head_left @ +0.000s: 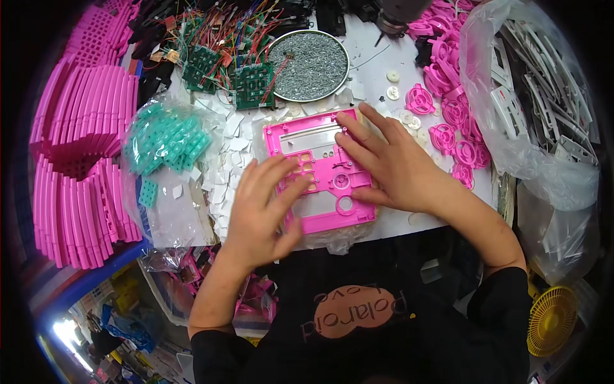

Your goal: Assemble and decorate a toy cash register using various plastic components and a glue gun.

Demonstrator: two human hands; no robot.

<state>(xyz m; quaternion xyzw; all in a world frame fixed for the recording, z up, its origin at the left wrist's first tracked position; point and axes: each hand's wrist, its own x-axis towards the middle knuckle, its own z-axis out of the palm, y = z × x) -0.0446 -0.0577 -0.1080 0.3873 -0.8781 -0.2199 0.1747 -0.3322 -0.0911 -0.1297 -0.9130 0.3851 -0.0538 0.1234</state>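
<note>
A pink plastic housing [318,222] lies on the table before me, its inner side up, with a long window, small square openings and two round rings showing. My left hand [261,208] is over its left side, fingers apart and slightly blurred, the fingertips at the square openings. My right hand [400,163] is spread along the right side, fingertips on the housing's upper right and its thumb near the lower ring. Neither hand grips anything that I can see. Clear plastic wrap [339,243] sticks out beneath the housing.
Behind stands a round tray of small screws [310,67], beside green circuit boards [254,86] with wires. Teal keypads [167,137] in a bag and white paper pieces [236,131] lie left, near stacked pink shells [83,211]. Pink round parts [442,137] and a bag of grey strips [543,96] are right.
</note>
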